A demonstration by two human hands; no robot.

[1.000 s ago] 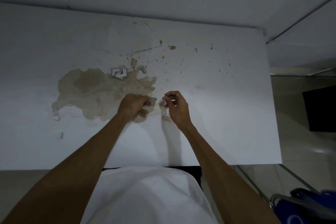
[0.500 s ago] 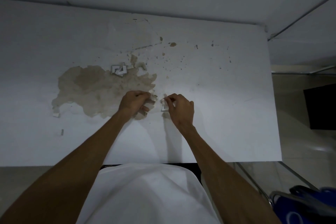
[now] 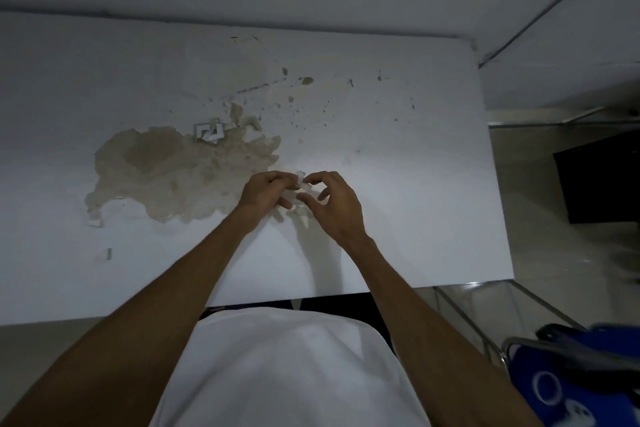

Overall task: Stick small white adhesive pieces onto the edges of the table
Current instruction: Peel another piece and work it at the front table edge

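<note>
A white table (image 3: pixel 415 218) with a large brown patch of peeled surface fills the view. My left hand (image 3: pixel 265 191) and my right hand (image 3: pixel 334 206) meet above the table's middle. Both pinch a small white adhesive piece (image 3: pixel 304 185) between their fingertips; my right hand's other fingers are spread. A small heap of white adhesive pieces (image 3: pixel 209 133) lies on the brown patch, farther back and to the left. Two more white scraps lie near the left front, a white scrap (image 3: pixel 95 222) and a thin white strip (image 3: pixel 109 253).
The table's right edge (image 3: pixel 498 218) drops to a tiled floor with a metal frame (image 3: pixel 464 305) below. A black box (image 3: pixel 602 180) stands on the floor at right. A blue bag (image 3: pixel 581 381) sits at the lower right. A wall runs behind the table.
My two hands have come together, and my right hand's fingers have spread while its fingertips reach the piece held by my left hand.
</note>
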